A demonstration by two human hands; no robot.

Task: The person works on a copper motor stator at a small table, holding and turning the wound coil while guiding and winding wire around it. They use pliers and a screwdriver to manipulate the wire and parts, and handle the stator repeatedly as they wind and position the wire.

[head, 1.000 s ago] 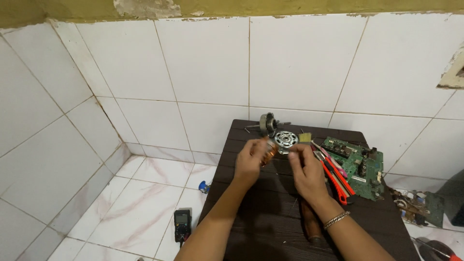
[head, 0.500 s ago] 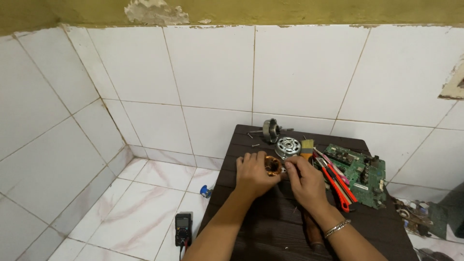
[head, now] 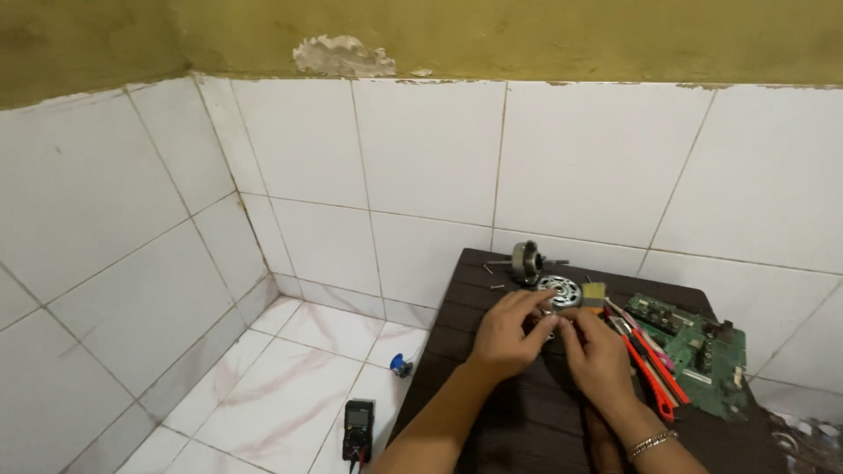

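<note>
White-tiled corner, dark desk (head: 492,290): left hand (head: 509,333) and right hand (head: 597,355) meet just in front of the round metal motor cover (head: 559,290), fingers pinched on a small, mostly hidden part, so disassembly looks midway, circuit board (head: 694,351) lying right of the cover.

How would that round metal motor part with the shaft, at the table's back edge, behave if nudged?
The round grey metal motor part with a thin shaft looks solid, so probably heavy for its size. Its rounded body suggests it could roll on the dark slatted table, perhaps off the nearby back edge. It looks rigid, and bare metal may feel slick.
</note>
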